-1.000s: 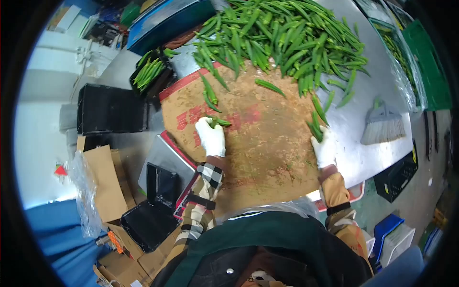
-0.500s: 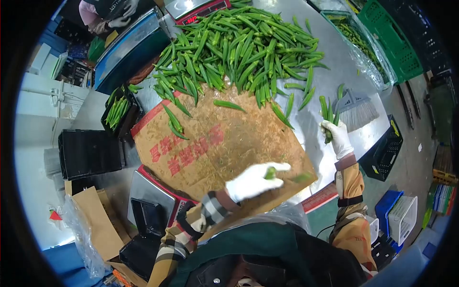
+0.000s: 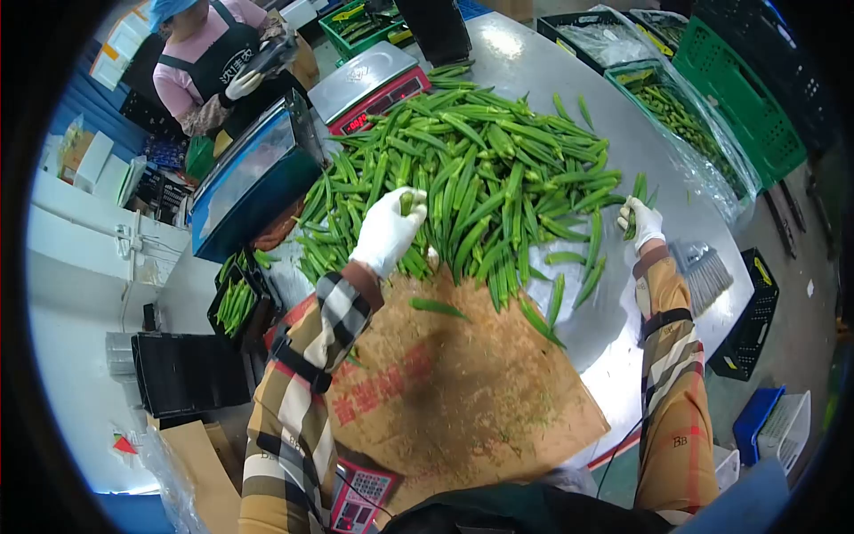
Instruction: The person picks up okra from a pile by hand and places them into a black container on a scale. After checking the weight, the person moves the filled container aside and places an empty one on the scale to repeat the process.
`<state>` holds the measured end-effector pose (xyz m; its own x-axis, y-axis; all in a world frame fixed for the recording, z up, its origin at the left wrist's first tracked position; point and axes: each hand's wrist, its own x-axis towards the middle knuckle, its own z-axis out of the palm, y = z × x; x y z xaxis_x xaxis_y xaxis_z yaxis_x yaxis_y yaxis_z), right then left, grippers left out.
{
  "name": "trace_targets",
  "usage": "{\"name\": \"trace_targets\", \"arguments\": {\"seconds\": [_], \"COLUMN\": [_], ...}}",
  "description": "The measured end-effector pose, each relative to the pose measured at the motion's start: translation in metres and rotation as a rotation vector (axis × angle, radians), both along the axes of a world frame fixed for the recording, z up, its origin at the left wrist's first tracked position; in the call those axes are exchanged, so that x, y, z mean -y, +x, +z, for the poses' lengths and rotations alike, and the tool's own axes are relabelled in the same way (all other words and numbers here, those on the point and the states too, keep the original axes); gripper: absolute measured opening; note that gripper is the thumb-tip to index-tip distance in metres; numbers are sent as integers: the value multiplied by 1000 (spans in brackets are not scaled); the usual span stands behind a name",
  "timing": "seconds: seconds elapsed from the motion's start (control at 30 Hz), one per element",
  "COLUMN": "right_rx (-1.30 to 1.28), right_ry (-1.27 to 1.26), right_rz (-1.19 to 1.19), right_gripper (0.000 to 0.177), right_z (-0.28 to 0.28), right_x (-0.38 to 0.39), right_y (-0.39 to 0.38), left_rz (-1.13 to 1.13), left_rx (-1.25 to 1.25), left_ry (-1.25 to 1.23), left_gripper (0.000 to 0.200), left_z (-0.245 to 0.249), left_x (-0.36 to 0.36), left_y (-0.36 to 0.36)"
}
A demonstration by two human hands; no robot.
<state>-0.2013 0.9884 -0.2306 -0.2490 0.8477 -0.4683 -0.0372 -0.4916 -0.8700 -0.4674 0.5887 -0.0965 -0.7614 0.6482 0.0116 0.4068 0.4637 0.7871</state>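
A big heap of green okra pods (image 3: pixel 480 169) lies on the metal table in front of me. My left hand (image 3: pixel 388 233), in a white glove, is over the near left part of the heap, its fingers closed with a bit of green okra showing between them. Off to the right, my white-gloved right hand (image 3: pixel 640 222) is closed around several okra pods whose ends stick up past the fingers. Below the heap, a stained cardboard sheet (image 3: pixel 471 383) with red print carries a loose okra pod (image 3: pixel 438 308).
A grey brush (image 3: pixel 704 276) lies near my right forearm. Behind the heap stands a red-and-white scale (image 3: pixel 369 80). A black tray (image 3: pixel 222 307) with okra is at left, a lined crate (image 3: pixel 685 116) at far right. Across the table, a co-worker (image 3: pixel 222 71) holds something dark.
My left hand has moved from above the cardboard up to the heap. My right hand, still holding okra, has moved slightly up. The view has shifted, bringing more of the co-worker into sight.
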Motion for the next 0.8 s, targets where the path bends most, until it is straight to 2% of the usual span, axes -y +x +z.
{"name": "trace_targets", "arguments": {"seconds": [0.03,0.1,0.17,0.2,0.23,0.27,0.37,0.4,0.43,0.5,0.53,0.63,0.67,0.7,0.77,0.8], "right_rx": [20,-5,47,92,98,59,-72,-27,85,74,74,68,29,116,56,-8], "right_ry": [-1,7,31,51,117,115,60,133,196,239,220,295,266,259,241,329], "right_rz": [-2,183,351,338,429,457,573,630,692,748,764,835,860,921,990,1013], "right_gripper": [7,8,12,14,20,24,31,33,34,35,36,39,41,41,38,35], "right_z": [3,-4,2,13,13,16,30,33,37,42,47,45,50,56,65,60], "right_x": [-4,-12,-8,6,11,18,46,53,62,79,86,100,107,113,141,159], "right_y": [-15,-38,-62,-79,-93,-107,-133,-142,-148,-155,-156,-154,-151,-150,-138,-136], "left_rz": [-19,-29,-52,-68,-86,-75,-104,-141,-174,-243,-207,-196,-159,-204,-215,-196], "left_rx": [-144,-133,-255,-249,-242,-300,-410,-373,-342,-285,-174,38,122,188,303,352], "left_ry": [-10,90,175,139,104,29,16,108,50,-70,-64,72,55,76,203,141], "left_gripper": [26,31,31,33,34,37,39,41,42,44,46,47,46,49,55,60], "left_z": [-3,-14,-35,-40,-45,-50,-55,-58,-60,-52,-52,-69,-64,-56,-53,-50], "left_x": [-18,-53,-81,-86,-90,-91,-93,-90,-85,-71,-64,-45,-37,-26,-7,4], "left_y": [-18,-42,-62,-65,-67,-66,-60,-62,-63,-55,-47,-24,-14,-4,15,27]}}
